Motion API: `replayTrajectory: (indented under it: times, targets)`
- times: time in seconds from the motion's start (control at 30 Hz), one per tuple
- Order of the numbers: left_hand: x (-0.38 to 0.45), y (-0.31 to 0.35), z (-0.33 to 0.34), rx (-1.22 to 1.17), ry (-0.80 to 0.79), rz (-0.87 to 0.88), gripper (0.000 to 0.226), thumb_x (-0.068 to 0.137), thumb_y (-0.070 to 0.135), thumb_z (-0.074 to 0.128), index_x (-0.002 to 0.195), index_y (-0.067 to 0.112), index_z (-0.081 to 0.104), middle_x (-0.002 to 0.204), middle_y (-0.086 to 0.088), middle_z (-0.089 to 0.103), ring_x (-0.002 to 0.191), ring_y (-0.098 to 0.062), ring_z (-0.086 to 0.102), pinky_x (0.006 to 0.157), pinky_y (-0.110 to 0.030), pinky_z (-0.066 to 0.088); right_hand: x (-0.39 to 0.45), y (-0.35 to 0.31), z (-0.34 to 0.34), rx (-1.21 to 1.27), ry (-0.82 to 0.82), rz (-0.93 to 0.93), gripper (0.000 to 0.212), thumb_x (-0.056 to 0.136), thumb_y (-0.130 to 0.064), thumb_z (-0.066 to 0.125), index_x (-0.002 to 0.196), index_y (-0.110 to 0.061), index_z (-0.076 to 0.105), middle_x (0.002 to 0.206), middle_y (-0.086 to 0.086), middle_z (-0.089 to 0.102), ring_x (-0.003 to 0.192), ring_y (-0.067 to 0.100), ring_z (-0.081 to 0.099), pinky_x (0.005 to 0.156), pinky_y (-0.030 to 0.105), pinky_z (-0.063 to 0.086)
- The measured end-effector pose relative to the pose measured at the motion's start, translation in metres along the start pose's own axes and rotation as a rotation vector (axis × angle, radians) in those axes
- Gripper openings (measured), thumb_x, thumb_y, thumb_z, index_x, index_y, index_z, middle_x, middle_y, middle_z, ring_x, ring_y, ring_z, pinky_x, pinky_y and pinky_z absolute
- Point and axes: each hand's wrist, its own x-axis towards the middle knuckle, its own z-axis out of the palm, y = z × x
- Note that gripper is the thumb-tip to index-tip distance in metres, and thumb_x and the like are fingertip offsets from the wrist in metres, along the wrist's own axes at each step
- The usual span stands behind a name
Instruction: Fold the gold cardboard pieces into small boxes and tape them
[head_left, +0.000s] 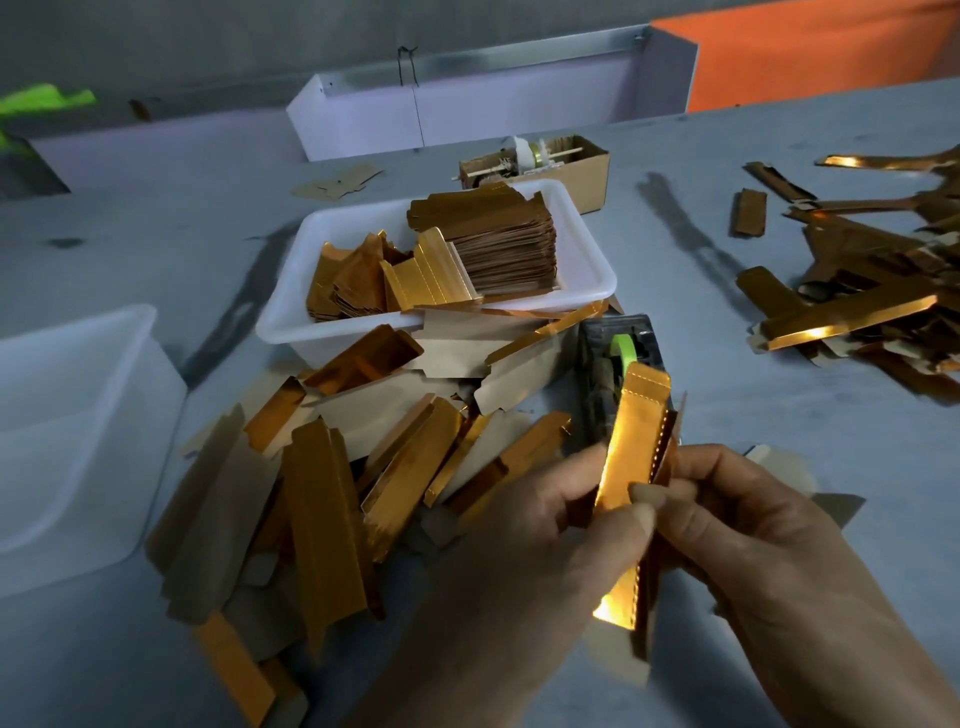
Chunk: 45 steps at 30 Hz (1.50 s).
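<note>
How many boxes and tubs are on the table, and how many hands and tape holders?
White plastic tubs: 2, one holding gold cardboard pieces, one at the left edge
Brown cardboard box: 1
Dark tape dispenser with green tape: 1
Hands: 2, left hand, right hand
Total: 6

The hands (644, 525) hide the gold strip's (631, 447) middle (forearms run off-frame).

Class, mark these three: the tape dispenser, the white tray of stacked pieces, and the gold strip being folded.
tape dispenser (618, 347), head view, on its green roll.
white tray (592, 244), head view, on its right wall.
gold strip (631, 441), head view, on its shiny face.
</note>
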Motion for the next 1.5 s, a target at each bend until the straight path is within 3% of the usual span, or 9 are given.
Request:
replayTrajectory:
  times: [0.1, 0.27, 0.4, 0.67, 0.8, 0.97, 1.13, 1.37, 1.5]
  targets:
    - [-0.001, -0.001, 0.005, -0.023, 0.019, 0.018, 0.048, 0.073, 0.049, 0.061, 0.121, 0.042, 0.058, 0.116, 0.009, 0.066, 0.110, -0.007, 0.060, 0.094, -0.034, 0.051, 0.000, 0.004, 0.000, 0.003, -0.011, 0.013, 0.023, 0.048, -0.030, 0.069, 0.068, -0.018, 0.070, 0.064, 0.011, 0.064, 0.056, 0.015, 0.060, 0.050, 0.019, 0.052]
    - [-0.001, -0.005, -0.001, -0.030, -0.022, -0.003, 0.054, 0.076, 0.038, 0.060, 0.130, 0.042, 0.053, 0.111, 0.008, 0.069, 0.107, -0.010, 0.063, 0.094, -0.036, 0.052, 0.002, 0.010, -0.004, 0.093, -0.092, 0.080, 0.036, 0.054, -0.038, 0.081, 0.072, -0.010, 0.069, 0.060, 0.011, 0.054, 0.048, 0.016, 0.049, 0.047, 0.021, 0.046]
    - [-0.003, -0.008, -0.004, -0.015, -0.045, -0.049, 0.049, 0.074, 0.041, 0.063, 0.122, 0.049, 0.056, 0.106, 0.011, 0.070, 0.104, -0.007, 0.064, 0.089, -0.031, 0.053, 0.004, 0.010, -0.004, 0.019, -0.097, 0.058, 0.041, 0.057, -0.046, 0.076, 0.075, -0.010, 0.070, 0.056, 0.007, 0.055, 0.047, 0.014, 0.047, 0.046, 0.019, 0.042]
    - [-0.005, -0.023, -0.001, -0.370, 0.109, -0.352, 0.028, 0.050, 0.030, 0.081, 0.077, 0.025, 0.074, 0.073, 0.001, 0.072, 0.064, -0.008, 0.066, 0.062, -0.025, 0.045, 0.001, 0.003, 0.003, -0.150, -0.097, 0.161, 0.040, 0.065, -0.049, 0.061, 0.064, -0.009, 0.066, 0.058, 0.011, 0.062, 0.046, 0.017, 0.053, 0.045, 0.018, 0.043]
    - [-0.004, -0.023, -0.013, -0.541, 0.248, -0.370, 0.025, 0.050, 0.023, 0.075, 0.074, 0.015, 0.075, 0.062, 0.000, 0.064, 0.053, -0.011, 0.061, 0.051, -0.024, 0.047, 0.009, -0.016, -0.014, -0.440, 0.180, -0.073, 0.038, 0.064, -0.061, 0.051, 0.071, -0.027, 0.066, 0.066, -0.004, 0.065, 0.058, 0.006, 0.058, 0.047, 0.018, 0.041]
    - [0.001, -0.021, -0.013, -0.555, 0.361, -0.312, 0.026, 0.053, 0.028, 0.070, 0.077, 0.018, 0.074, 0.065, -0.004, 0.062, 0.061, -0.015, 0.060, 0.059, -0.028, 0.050, 0.040, -0.019, -0.029, -0.655, 0.185, 0.014, 0.010, 0.087, -0.035, 0.059, 0.079, -0.032, 0.064, 0.100, -0.010, 0.062, 0.096, 0.011, 0.053, 0.074, 0.028, 0.038]
    - [0.008, -0.021, -0.003, -0.475, 0.423, -0.282, 0.049, 0.039, 0.042, 0.070, 0.084, 0.021, 0.072, 0.084, -0.007, 0.067, 0.085, -0.025, 0.062, 0.071, -0.037, 0.043, 0.050, -0.009, -0.024, -0.664, 0.095, 0.104, 0.024, 0.086, -0.038, 0.059, 0.076, -0.018, 0.066, 0.080, -0.002, 0.066, 0.078, 0.011, 0.057, 0.058, 0.024, 0.037]
    - [0.015, -0.017, 0.008, -0.460, 0.361, -0.246, 0.028, 0.050, 0.039, 0.068, 0.077, 0.030, 0.073, 0.068, 0.004, 0.067, 0.067, -0.010, 0.063, 0.063, -0.026, 0.045, 0.052, -0.003, -0.020, -0.530, 0.163, 0.119, 0.020, 0.085, -0.028, 0.063, 0.070, -0.015, 0.066, 0.078, -0.001, 0.067, 0.077, 0.013, 0.059, 0.056, 0.022, 0.040]
    - [0.017, -0.015, 0.013, -0.473, 0.367, -0.245, 0.033, 0.050, 0.041, 0.067, 0.080, 0.029, 0.073, 0.073, 0.002, 0.070, 0.069, -0.010, 0.064, 0.064, -0.025, 0.044, 0.051, -0.001, -0.014, -0.503, 0.231, -0.030, 0.016, 0.086, -0.026, 0.062, 0.071, -0.020, 0.065, 0.120, -0.020, 0.050, 0.108, 0.003, 0.041, 0.076, 0.015, 0.033]
